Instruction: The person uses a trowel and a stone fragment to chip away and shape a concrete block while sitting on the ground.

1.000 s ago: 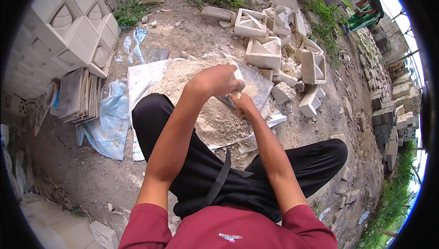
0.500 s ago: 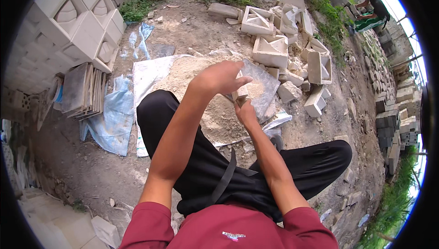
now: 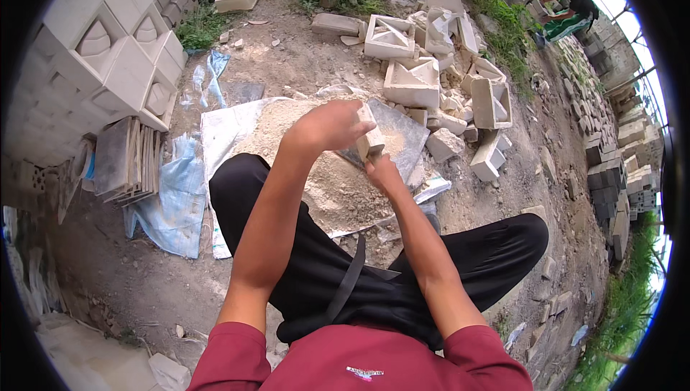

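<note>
The left grip [image 3: 329, 126] hides one side of the pale block [image 3: 371, 143]; at its near end, fingers of the right grip [image 3: 383, 174] are partly hidden. A knee [image 3: 239, 177] covers part of the white sheet's [image 3: 221, 131] near edge. The distant person's [image 3: 572, 4] hands are too small to tell.

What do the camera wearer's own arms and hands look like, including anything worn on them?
Short maroon sleeves cover the upper arms: the left sleeve and right sleeve both end above the elbow. The forearms are bare. The left hand and right hand wear no gloves, and no watch or bracelet shows.
</note>
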